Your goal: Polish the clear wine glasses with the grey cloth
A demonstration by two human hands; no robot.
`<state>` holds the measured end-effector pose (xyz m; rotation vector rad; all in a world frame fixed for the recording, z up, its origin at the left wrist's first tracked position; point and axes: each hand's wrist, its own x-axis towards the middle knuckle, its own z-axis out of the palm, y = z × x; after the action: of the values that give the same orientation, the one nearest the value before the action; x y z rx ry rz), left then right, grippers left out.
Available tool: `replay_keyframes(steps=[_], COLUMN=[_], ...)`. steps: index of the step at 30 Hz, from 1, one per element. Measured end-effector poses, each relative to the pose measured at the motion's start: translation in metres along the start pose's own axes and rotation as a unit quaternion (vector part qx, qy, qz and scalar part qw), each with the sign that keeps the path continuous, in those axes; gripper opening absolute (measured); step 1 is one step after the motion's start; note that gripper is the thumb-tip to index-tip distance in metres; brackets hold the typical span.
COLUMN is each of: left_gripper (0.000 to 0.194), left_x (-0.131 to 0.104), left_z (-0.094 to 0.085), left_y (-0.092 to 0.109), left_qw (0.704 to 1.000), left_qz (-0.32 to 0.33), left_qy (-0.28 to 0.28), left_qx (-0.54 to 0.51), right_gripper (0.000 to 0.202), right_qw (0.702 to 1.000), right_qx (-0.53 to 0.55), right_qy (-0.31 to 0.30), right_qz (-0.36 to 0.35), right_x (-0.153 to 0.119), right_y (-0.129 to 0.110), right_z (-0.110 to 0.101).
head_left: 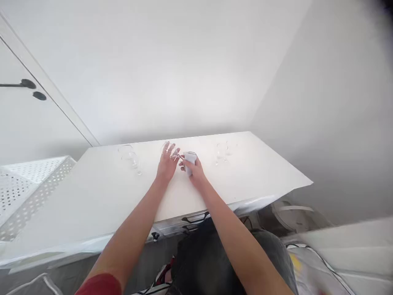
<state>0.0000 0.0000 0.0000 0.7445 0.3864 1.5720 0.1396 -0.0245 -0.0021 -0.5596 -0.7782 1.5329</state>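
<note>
Clear glass (175, 155) between my hands, above table (101, 188); long axis roughly left to right, bowl left, stem angling slightly near toward right. My left hand (167, 164) nearer bowl, fingers spread around it, holding. My right hand (197, 171) at stem end, fingers pinching white cloth (190, 160). Glasses stand left (126, 152) and right (219, 151), both apart from hands; wall (172, 82) beyond far edge, room toward near edge.

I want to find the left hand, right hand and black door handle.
Left hand (166, 166): head view, back of hand.
Right hand (197, 171): head view, back of hand.
Black door handle (28, 84): head view, round base.
</note>
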Motion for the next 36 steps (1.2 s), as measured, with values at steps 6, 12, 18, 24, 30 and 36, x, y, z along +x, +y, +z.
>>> replay_keyframes(steps=[6,12,18,24,30,36], left_gripper=[0.046,0.046,0.046,0.047,0.047,0.045], left_x=[-0.0007,-0.0027,-0.0025,-0.0035,-0.0030,-0.0045], left_z=[-0.0010,0.0007,-0.0007,-0.0029,-0.0022,-0.0019], left_y=[-0.0008,0.0011,0.0002,0.0012,0.0015,0.0038], left_qw=[1.000,1.000,1.000,1.000,1.000,0.999], left_qz=[-0.002,-0.001,0.002,0.003,-0.008,-0.013], left_qy=[0.003,0.002,0.007,-0.017,-0.012,-0.001], left_qx=[0.008,0.030,0.026,0.017,0.018,0.030], right_gripper=[0.047,0.045,0.044,0.041,0.042,0.043], right_qw=[0.998,0.998,0.986,0.994,0.996,0.992], right_qx=[-0.009,-0.026,-0.154,-0.035,-0.020,-0.032], right_qy=[-0.016,-0.007,-0.029,-0.058,-0.028,-0.031], right_qz=[0.057,0.057,-0.047,0.081,0.077,0.122], right_x=[0.0001,-0.0025,-0.0051,-0.0030,-0.0025,-0.0033], right_y=[-0.0008,-0.0028,-0.0017,-0.0014,-0.0026,-0.0008], right_z=[-0.0020,-0.0013,-0.0019,-0.0037,-0.0038,-0.0027])
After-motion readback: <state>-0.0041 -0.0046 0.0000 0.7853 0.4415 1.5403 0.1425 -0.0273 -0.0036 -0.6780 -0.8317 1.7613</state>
